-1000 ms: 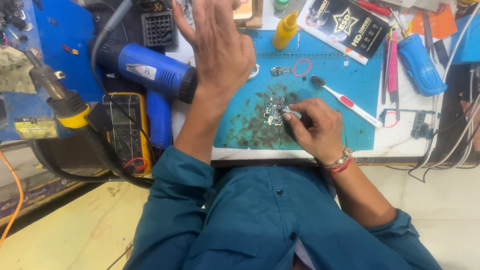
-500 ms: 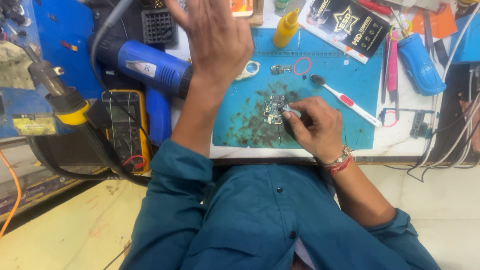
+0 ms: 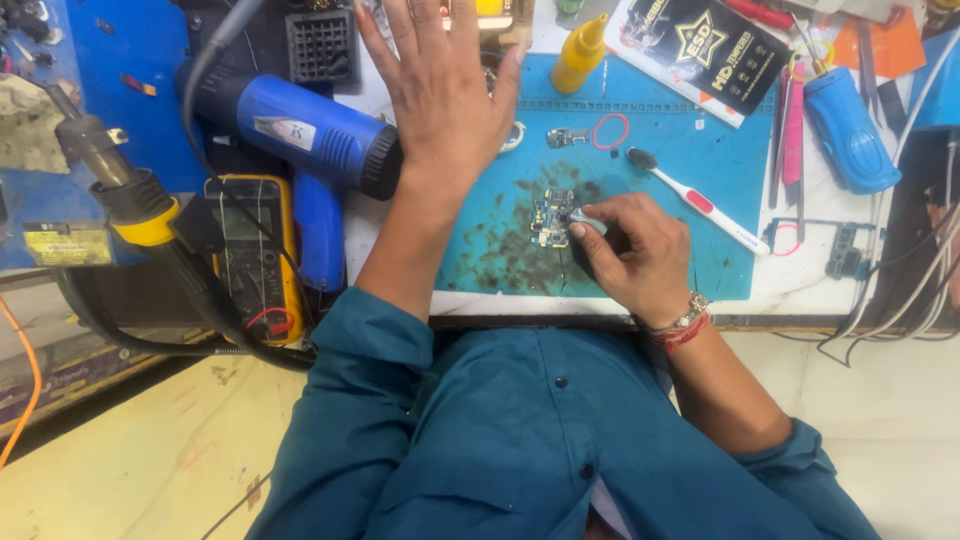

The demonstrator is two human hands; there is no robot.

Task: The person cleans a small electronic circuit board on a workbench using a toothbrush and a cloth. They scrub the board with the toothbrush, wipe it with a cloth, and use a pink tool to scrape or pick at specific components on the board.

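Note:
My left hand [image 3: 440, 85] is raised above the bench with its fingers spread, holding nothing, next to a blue hot-air gun [image 3: 310, 140]. My right hand [image 3: 630, 255] rests on the blue work mat [image 3: 690, 160] and pinches a small pale piece against a little circuit board [image 3: 552, 215]. The board lies on a dark-stained patch of the mat, right at my fingertips. A white and red toothbrush [image 3: 695, 198] lies just beyond my right hand.
A yellow multimeter [image 3: 245, 250] sits at the left beside a black and yellow tool [image 3: 125, 195]. A yellow squeeze bottle [image 3: 580, 50], a black packet [image 3: 700, 50], a blue canister [image 3: 845, 130], tweezers and cables crowd the back and right.
My left hand has drifted slightly left and lower over the hot-air gun, fingers still spread. My right hand stays at the circuit board.

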